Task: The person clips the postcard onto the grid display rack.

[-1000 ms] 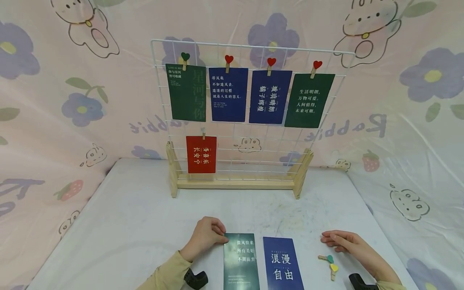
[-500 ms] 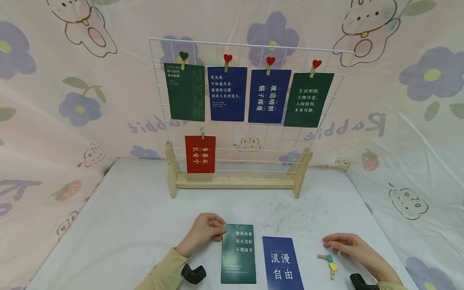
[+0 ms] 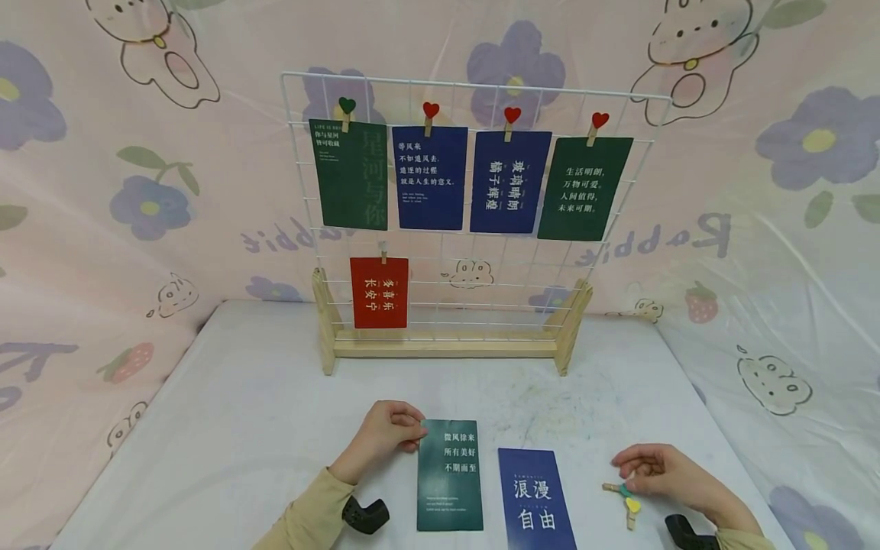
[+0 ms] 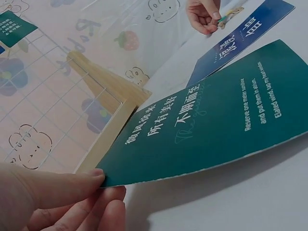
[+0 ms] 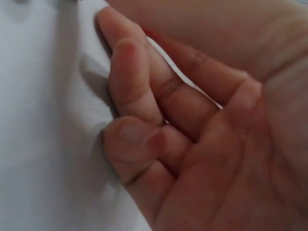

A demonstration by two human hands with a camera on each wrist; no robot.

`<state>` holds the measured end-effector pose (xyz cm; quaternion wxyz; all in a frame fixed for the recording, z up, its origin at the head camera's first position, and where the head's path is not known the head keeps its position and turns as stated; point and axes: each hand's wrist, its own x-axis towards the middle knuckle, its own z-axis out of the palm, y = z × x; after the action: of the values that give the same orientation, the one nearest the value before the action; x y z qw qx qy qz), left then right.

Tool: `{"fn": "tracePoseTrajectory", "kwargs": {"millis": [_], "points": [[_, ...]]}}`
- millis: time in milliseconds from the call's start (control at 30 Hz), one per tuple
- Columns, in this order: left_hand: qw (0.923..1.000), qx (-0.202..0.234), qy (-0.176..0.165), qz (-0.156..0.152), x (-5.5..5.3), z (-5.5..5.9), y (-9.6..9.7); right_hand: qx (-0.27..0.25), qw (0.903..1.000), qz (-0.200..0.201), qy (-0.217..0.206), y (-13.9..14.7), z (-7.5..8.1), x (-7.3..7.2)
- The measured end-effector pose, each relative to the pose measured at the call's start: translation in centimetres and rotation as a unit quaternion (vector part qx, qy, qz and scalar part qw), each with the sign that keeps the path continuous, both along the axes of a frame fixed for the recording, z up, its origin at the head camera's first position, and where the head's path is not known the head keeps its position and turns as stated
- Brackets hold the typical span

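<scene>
My left hand (image 3: 385, 435) pinches the upper left corner of a green card (image 3: 450, 485) with white writing. In the left wrist view the thumb lies on top of the corner, fingers below, and the card's near edge is lifted off the table. To its right a blue card (image 3: 538, 500) lies flat. My right hand (image 3: 670, 477) rests low over the table with loosely curled fingers, its thumb at a small wooden clip with a green heart (image 3: 624, 490). A yellow-heart clip (image 3: 632, 510) lies just below. No clip shows in the right wrist view.
Behind stands a white wire grid (image 3: 447, 252) on a wooden stand (image 3: 447, 349). Green and blue cards hang along its top row from heart clips, with a red card (image 3: 380, 293) lower left. A patterned cloth (image 3: 227, 191) closes off the back and sides.
My left hand has drawn the green card up the table, away from me and slightly left. The right hand has come down and its fingertips have closed in on the green-heart clip.
</scene>
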<state>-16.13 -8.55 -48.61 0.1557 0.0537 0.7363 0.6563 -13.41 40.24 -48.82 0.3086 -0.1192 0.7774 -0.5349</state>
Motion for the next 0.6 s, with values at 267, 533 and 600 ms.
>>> {"fn": "tracePoseTrajectory", "kwargs": {"millis": [267, 533, 600], "points": [[0.9999, 0.001, -0.013, 0.009, -0.29, -0.18, -0.18, -0.001, 0.9998, 0.019, 0.005, -0.35, 0.25, 0.21], [0.9999, 0.003, -0.013, 0.007, -0.51, -0.37, -0.32, 0.029, 0.9992, 0.02, 0.021, -0.56, 0.14, 0.31], [0.9998, 0.005, -0.015, 0.007, -0.57, -0.41, -0.39, 0.043, 0.9987, 0.016, 0.022, -0.67, 0.22, 0.25]]}}
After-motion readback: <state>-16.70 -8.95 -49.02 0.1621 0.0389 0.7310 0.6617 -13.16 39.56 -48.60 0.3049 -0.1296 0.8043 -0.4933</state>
